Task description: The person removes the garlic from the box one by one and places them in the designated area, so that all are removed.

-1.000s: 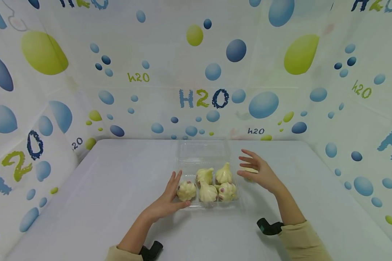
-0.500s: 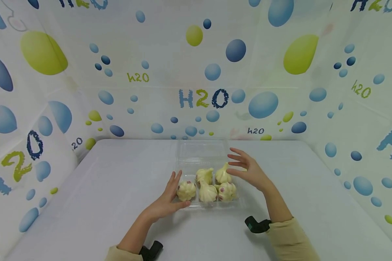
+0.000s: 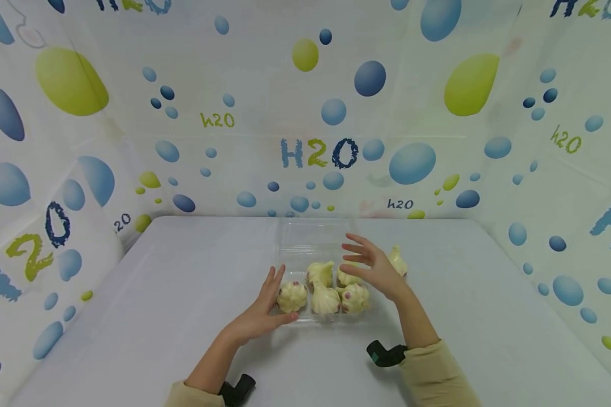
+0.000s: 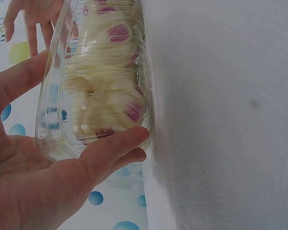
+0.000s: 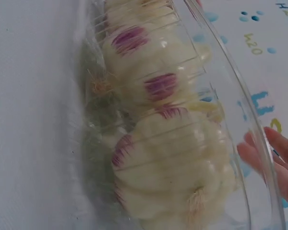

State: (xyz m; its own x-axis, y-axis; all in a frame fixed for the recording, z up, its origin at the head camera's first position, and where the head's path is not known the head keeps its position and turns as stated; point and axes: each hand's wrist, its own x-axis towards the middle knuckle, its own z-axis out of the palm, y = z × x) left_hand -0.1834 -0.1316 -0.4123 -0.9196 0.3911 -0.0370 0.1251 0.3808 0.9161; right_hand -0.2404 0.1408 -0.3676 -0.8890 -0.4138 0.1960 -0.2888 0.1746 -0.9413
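You've got a wide table (image 3: 173, 305) with a plain white top and rounded far corners; the left wrist view shows its surface up close, finely textured, with one faint grey smudge (image 4: 253, 103). Directly on it, roughly mid-width and toward the far side, you have a clear plastic container (image 3: 297, 257), open, lid side pointing to the far edge (can't tell if the lid lies flat), pale garlic bulbs (image 3: 326, 302) in the base. Your loose garlic bulb (image 3: 398, 262) sits straight on the tabletop too, right of the container, stem up, lower left partly hidden.
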